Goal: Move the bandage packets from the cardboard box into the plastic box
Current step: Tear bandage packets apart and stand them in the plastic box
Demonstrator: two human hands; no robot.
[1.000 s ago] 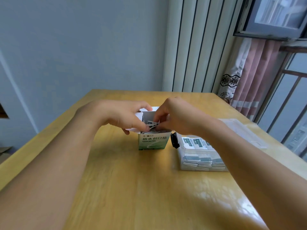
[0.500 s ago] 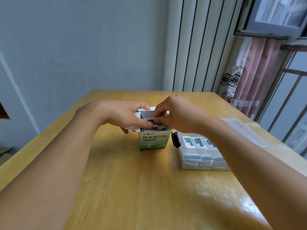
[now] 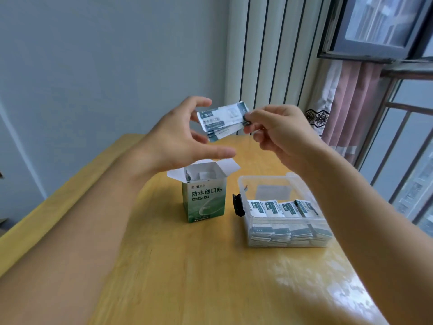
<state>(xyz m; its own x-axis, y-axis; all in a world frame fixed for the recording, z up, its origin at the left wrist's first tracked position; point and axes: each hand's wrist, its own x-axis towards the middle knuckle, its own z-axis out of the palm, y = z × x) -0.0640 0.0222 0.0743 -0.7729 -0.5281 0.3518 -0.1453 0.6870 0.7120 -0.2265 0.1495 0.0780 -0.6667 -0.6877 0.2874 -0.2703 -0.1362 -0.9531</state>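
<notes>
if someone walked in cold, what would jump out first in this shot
First, the packets held up in the air above the table, pinched at their right end by the right hand, with the left hand spread open beside them. Below stands the green cardboard box with its flaps open, and to its right the plastic box, already stacked with packets along its near side.

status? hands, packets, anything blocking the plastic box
Right hand pinches bandage packets above cardboard box. Left hand open beside them. Plastic box open, part filled, nothing blocking.
</notes>
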